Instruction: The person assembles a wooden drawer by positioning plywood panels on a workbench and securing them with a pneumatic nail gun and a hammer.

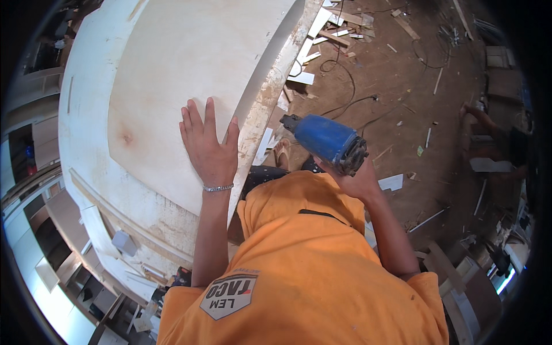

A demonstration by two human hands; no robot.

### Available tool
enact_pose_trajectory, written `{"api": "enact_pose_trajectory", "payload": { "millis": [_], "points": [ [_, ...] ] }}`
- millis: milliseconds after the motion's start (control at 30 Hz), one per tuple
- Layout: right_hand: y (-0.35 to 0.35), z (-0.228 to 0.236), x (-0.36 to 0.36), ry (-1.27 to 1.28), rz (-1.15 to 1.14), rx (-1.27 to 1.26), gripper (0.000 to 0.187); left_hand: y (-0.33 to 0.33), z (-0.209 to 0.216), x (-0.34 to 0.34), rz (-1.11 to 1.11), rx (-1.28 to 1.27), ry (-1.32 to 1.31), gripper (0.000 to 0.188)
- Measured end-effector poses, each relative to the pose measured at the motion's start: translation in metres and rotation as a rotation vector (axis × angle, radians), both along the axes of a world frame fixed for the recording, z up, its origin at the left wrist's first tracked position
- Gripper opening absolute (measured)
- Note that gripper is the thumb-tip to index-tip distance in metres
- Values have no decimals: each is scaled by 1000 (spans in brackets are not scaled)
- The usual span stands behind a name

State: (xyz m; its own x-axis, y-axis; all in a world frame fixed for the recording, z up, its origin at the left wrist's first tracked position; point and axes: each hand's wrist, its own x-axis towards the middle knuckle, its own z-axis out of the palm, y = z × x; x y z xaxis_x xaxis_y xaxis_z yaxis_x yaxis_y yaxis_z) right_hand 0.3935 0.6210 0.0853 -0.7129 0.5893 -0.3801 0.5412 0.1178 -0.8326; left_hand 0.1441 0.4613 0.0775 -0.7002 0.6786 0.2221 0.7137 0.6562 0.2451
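Head view suggests a steadying step: the left grip (211,150) lies spread, grasping nothing, on the sheet (184,63) atop the desk (86,121), while the right grip (357,183) grasps the tool (326,138) beside it, the next move probably calling for swinging that over, with the right fingers mostly hidden and the sheet's far end cut off.

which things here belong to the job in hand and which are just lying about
In use:
blue power tool, in the right hand
pale panel, under the left hand
white worktop, beneath the panel

Apparently just lying about:
brown wood offcut, floor
white scrap, floor
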Motion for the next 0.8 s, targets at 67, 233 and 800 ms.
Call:
{"api": "enact_pose_trajectory", "payload": {
  "millis": [67,233,800],
  "points": [
    [7,-8,10,-20,10,16,44,2,0,2,11,-24,-3,61],
    [33,22,-5,37,117,-13,40,4,3,8,26,5,-32,62],
    [24,26,-26,18,189,36,32,12,-5,26,77,-102,118,54]
  ]
}}
